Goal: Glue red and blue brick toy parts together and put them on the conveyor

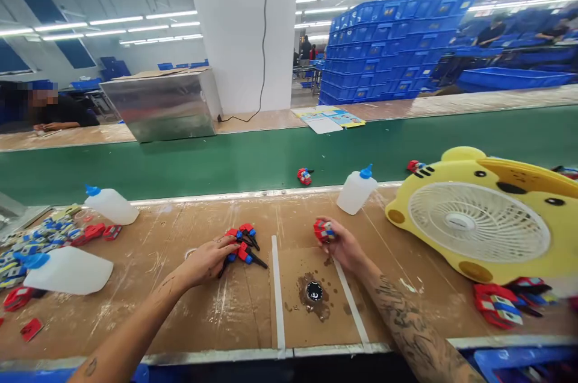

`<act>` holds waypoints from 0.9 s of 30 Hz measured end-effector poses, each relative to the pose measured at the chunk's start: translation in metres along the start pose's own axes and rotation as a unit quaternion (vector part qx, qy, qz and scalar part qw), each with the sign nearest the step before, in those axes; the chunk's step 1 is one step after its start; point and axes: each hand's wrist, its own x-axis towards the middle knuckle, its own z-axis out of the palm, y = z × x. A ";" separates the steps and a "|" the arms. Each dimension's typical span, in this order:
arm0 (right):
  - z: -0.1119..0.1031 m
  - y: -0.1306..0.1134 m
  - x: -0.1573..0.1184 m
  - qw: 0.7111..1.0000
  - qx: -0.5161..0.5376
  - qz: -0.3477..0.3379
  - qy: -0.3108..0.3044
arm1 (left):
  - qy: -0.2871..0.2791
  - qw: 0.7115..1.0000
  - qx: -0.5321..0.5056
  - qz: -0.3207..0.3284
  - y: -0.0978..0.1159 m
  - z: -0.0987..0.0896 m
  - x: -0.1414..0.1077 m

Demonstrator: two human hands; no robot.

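Note:
My left hand (211,258) reaches over a small pile of red and blue parts with black rods (246,253), fingers on its left side; whether it grips one is hidden. In my right hand (341,242) is a red, white and blue toy piece (323,230), held up over the work table. Below and between the hands, a small round cup of dark liquid (314,291) sits on a stained cardboard sheet (298,329), with white tape strips along both sides.
A yellow fan (469,220) stands right, red pieces (499,306) beside it. White bottles (70,270) with blue caps and heaped parts (38,244) lie left; another bottle (356,191) is ahead. A green conveyor belt (253,163) carries a toy piece (304,176).

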 end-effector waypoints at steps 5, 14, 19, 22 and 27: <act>0.002 0.008 0.007 0.997 0.036 -0.017 -0.070 | -0.053 0.998 0.032 -0.028 0.007 0.004 0.006; -0.013 0.013 0.005 0.993 0.056 -0.023 -0.102 | -0.109 0.975 -0.105 -0.164 0.041 0.005 0.001; -0.008 0.012 0.006 0.995 0.051 -0.025 -0.079 | -0.019 0.812 -0.525 -0.254 0.062 0.029 -0.001; -0.010 0.013 0.009 0.995 0.064 -0.025 -0.069 | 0.071 0.697 -0.667 -0.253 0.083 0.050 0.013; -0.015 0.011 0.014 0.992 0.102 -0.048 -0.062 | 0.088 0.601 -0.760 -0.230 0.122 0.072 0.044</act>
